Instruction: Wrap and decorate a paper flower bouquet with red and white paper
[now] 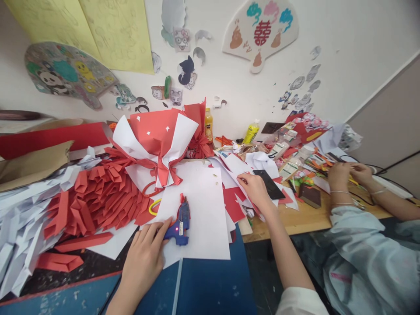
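My left hand (146, 247) is closed at the handle end of a blue hot glue gun (182, 223), which lies on white paper sheets (208, 205) with a small red light glowing. Its nozzle points away from me. My right hand (255, 189) reaches over loose white and red papers, fingers bent together at the edge of a white paper (238, 165); what they pinch is hidden. Close to the right hand lies a black flat panel (268, 183). Scissors with a yellow handle (153, 207) are partly tucked under the sheets.
Folded red paper pieces (98, 197) and white ones (29, 223) heap up on the left. Behind stands a red-and-white paper wrap (157, 140), near a juice bottle (208, 125) and a yellow-green bottle (251, 132). At right, a co-worker's hands (349, 175) work over clutter.
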The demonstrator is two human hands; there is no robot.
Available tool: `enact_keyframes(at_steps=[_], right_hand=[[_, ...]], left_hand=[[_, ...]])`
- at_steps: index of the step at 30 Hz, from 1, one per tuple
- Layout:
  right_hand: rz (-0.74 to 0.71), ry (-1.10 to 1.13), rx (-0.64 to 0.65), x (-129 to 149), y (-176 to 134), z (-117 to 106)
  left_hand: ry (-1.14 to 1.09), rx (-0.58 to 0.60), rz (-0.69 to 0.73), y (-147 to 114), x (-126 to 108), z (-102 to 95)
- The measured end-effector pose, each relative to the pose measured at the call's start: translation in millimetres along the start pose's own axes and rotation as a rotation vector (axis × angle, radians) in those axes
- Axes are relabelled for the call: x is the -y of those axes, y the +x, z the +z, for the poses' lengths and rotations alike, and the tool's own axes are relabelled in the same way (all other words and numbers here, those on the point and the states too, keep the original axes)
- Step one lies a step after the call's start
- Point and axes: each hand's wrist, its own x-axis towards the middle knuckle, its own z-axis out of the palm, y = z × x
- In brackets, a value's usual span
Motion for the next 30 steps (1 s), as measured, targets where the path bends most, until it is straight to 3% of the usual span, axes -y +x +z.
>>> enact_keyframes(at_steps=[8, 16, 19, 21, 23, 26, 30], right_hand=[[-0.012, 0.18, 0.048, -7, 2, 5], [-0.012, 0.374, 0.093, -17, 11, 5], [-0.016, 0.396, 0.112, -13, 11, 2], [-0.011, 0.401, 0.117, -13, 11, 1], [0.0, 0.406, 0.119, -14, 12, 1], [0.017, 0.424, 0.12, -16, 12, 3], [0.029, 0.456, 0.122, -17, 12, 7]], left_hand=[[0.003, 0.041, -0.026, 7, -6, -9.8], [0.303, 0.103, 0.017, 11, -14, -37.4], [0.381, 0.09, 0.05, 30, -29, -54.3], [0.378, 0.088, 0.068, 57, -51, -58.6], [0.275, 0.121, 0.165, 91, -81, -52.1], [0.081, 0.308, 0.316, 142, -124, -23.6], [0.031, 0.397, 0.368, 177, -144, 17.9]])
